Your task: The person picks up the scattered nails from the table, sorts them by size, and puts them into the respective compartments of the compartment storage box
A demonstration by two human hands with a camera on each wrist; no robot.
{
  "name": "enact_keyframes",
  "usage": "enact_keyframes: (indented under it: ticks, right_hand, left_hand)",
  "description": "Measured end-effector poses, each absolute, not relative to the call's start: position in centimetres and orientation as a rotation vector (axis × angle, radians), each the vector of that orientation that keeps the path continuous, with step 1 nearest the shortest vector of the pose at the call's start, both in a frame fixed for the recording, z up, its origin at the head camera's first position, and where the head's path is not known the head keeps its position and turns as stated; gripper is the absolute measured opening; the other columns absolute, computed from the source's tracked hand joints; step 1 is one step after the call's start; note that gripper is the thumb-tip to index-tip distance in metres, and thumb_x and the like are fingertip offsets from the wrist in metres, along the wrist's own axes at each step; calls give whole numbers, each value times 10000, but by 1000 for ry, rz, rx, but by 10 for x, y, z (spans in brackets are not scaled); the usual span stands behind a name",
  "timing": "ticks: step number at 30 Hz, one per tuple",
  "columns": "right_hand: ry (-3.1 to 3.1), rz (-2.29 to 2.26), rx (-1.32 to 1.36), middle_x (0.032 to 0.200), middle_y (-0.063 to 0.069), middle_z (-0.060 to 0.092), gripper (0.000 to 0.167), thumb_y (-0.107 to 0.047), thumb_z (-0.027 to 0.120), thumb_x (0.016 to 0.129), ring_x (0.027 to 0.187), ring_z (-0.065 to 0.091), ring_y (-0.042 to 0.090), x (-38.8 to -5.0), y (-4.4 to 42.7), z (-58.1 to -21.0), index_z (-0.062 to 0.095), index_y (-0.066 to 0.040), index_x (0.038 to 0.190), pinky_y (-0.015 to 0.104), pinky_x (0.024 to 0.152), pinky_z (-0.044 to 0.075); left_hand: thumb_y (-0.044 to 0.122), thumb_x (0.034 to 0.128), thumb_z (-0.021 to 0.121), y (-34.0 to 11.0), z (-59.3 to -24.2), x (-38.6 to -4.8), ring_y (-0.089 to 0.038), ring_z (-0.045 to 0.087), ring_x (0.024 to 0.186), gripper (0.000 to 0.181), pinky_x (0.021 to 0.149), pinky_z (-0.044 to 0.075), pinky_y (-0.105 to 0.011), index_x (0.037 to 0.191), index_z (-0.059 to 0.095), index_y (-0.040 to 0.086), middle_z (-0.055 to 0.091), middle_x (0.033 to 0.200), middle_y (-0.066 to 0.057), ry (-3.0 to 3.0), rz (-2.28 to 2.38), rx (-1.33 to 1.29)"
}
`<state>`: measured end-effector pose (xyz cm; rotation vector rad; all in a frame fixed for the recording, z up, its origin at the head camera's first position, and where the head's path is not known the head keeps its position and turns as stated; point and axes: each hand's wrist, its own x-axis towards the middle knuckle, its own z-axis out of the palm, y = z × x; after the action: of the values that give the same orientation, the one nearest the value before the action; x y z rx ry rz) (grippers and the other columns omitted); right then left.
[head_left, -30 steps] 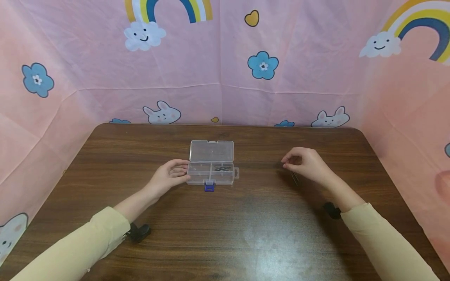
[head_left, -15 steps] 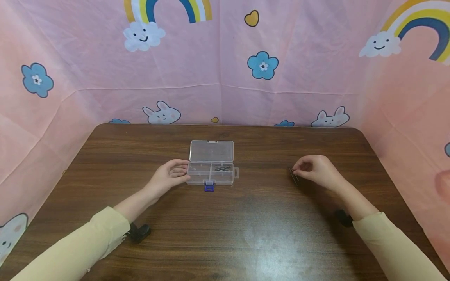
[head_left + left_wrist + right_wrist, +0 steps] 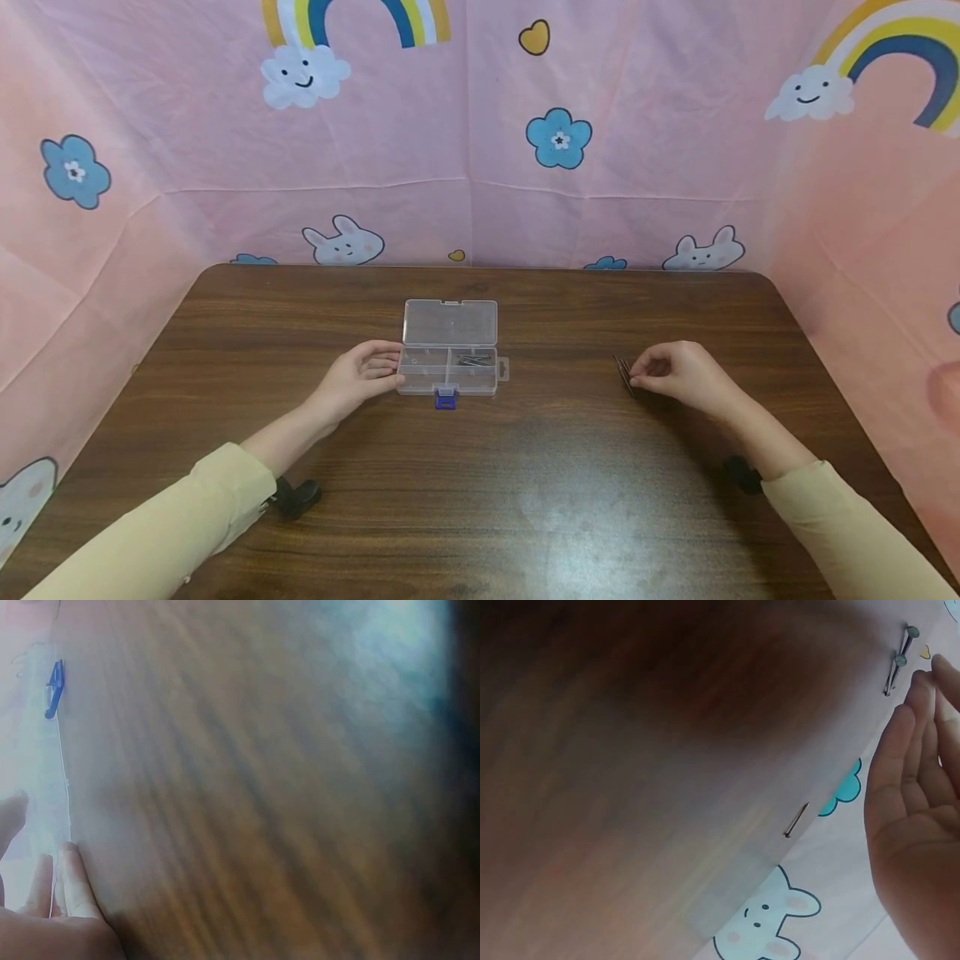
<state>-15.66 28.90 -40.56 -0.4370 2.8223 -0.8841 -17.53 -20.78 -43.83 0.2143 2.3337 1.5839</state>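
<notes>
The head view showed a clear plastic box [image 3: 423, 385] on the brown table [image 3: 480, 483], its lid [image 3: 450, 323] open on the far side and its blue clasp [image 3: 446, 401] facing the person. The left hand [image 3: 351, 377] had its thumb and fingers curled about the box's left end, gripping it. Dividers split the box, and a small heap of screws or nails [image 3: 474, 361] lay in the far right compartment. Well off to the right, loose nails [image 3: 622, 369] lay slanted on bare wood. The right hand [image 3: 681, 372] was right beside them, thumb and fingertips drawn together and partly blocking my sight; I couldn't tell whether they pinched a nail. The right wrist view also showed a single nail [image 3: 796, 820] apart from that cluster. A black gadget [image 3: 296, 498] sat under the left cuff, and a pink cloth [image 3: 675, 142] with rainbows and rabbits hung behind everything.
</notes>
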Motion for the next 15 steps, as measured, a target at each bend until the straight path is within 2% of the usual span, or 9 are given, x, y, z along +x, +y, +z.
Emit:
enact_keyframes:
  ticks: [15]
  right_hand:
    - [2806, -814, -427, 815, -32, 768, 84, -116, 869, 880, 722, 635, 90, -158, 286, -410, 785, -114, 877, 220, 634, 516]
  left_hand:
    - [109, 992, 753, -209, -442, -176, -417, 589, 1367, 585, 1013, 529, -101, 1500, 502, -38, 572, 1477, -288, 2351, 1569, 215]
